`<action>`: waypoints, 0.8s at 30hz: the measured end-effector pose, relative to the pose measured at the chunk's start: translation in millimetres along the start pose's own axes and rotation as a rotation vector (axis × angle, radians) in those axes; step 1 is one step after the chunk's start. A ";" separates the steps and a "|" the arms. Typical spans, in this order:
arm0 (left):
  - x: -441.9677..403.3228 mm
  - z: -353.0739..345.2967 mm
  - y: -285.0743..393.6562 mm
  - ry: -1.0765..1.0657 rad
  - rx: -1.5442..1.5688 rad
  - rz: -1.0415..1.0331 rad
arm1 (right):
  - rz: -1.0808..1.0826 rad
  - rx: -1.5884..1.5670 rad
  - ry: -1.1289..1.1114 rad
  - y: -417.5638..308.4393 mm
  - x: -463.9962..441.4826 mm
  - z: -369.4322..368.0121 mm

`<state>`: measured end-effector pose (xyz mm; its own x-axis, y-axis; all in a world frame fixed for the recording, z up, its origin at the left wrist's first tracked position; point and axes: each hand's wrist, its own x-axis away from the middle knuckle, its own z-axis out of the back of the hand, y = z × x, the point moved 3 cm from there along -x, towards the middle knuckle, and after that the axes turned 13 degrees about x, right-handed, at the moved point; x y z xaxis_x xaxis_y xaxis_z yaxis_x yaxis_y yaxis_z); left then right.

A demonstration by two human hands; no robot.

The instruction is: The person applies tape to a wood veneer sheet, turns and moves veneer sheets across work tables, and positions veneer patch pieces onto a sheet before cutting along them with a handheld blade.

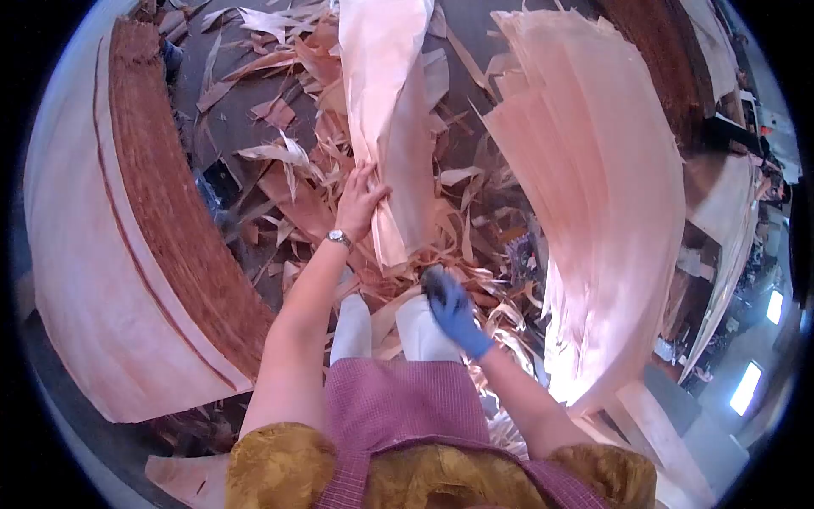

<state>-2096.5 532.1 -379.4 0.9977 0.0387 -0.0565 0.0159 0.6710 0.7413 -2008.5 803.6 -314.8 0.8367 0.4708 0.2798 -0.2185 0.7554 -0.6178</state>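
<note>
A long strip of pale wood veneer (386,76) runs from the top of the view down toward my legs, folded over along its length. My left hand (362,201), bare with a wristwatch, lies on the strip's left edge, fingers stretched up and thumb out to the right. Just below the strip's lower right end is my right hand (451,307), in a blue glove with a dark palm side. Its fingers look curled and slightly blurred. Whatever it may hold is hidden.
Torn veneer scraps (292,161) litter the dark floor. A curved stack of veneer sheets (602,144) stands close on the right. On the left is a reddish-brown stack (165,161) beside a pale sheet (76,254). More pale sheets (721,229) lie at far right.
</note>
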 end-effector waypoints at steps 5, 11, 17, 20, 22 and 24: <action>-26.1 26.3 19.6 0.087 0.078 -0.020 | -0.745 -0.211 0.089 90.9 -87.2 -44.9; -48.5 56.0 34.4 0.167 0.395 0.059 | -1.095 -0.622 -0.209 155.7 -92.2 -94.4; -28.8 73.4 19.9 0.153 0.369 0.070 | -0.890 -0.174 -0.076 146.7 -85.7 -67.2; 3.9 83.5 5.6 0.036 -0.044 -0.011 | -0.615 0.416 -0.183 121.8 -94.3 -31.6; 24.7 83.9 -7.7 -0.015 -0.111 -0.015 | -0.597 0.504 -0.202 92.7 -101.7 -3.2; 45.5 79.8 -26.4 -0.092 -0.157 0.008 | -0.555 0.560 -0.226 91.9 -104.4 0.8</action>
<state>-2046.2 457.1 -348.2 0.9997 -0.0179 0.0158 0.0041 0.7788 0.6272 -2116.4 824.2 -400.2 0.7887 -0.0032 0.6147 -0.0709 0.9928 0.0961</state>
